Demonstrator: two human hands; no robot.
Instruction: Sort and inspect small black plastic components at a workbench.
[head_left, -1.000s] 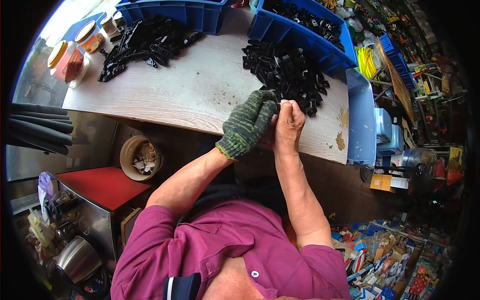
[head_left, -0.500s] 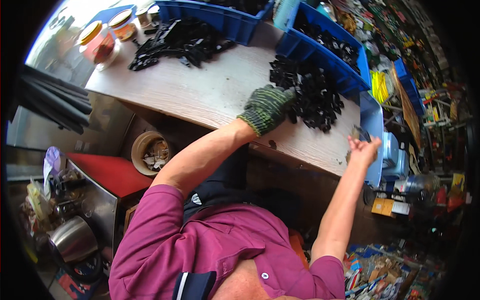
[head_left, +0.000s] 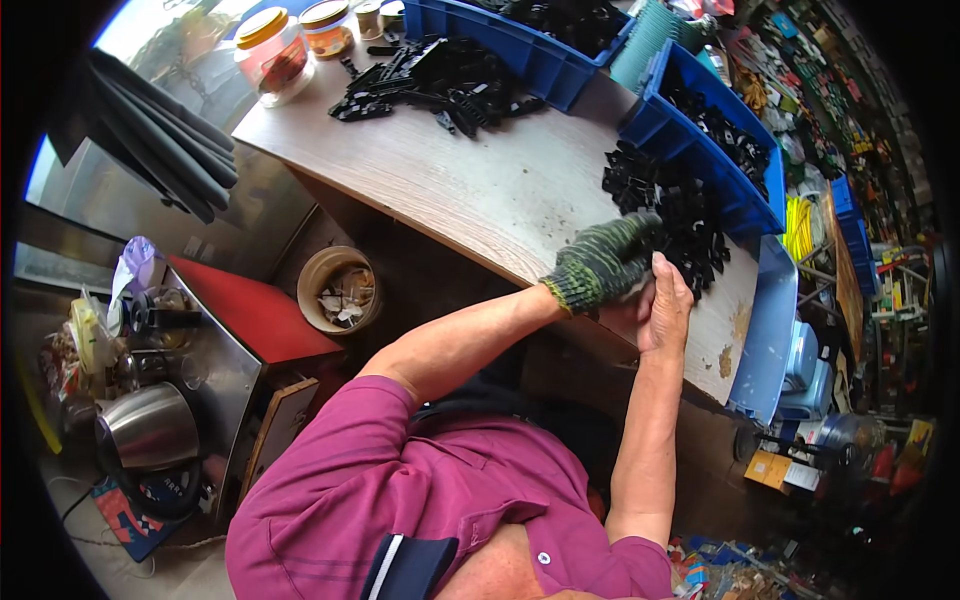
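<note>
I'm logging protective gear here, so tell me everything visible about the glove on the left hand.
The glove is a knitted work glove in mottled green and dark yarn with a ribbed cuff at the wrist. It covers the whole left hand, looks worn but intact, and rests over the wooden table edge, against the bare right hand and beside black plastic parts.

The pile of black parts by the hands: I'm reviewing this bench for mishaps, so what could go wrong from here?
The pile of black parts lies loose near the table edge, where the gloved left hand and bare right hand meet; a sweep could knock pieces to the floor. Only the left hand is gloved, so the right hand may get pinched or scraped. The hands hide what they hold, so a small part could slip unseen.
</note>
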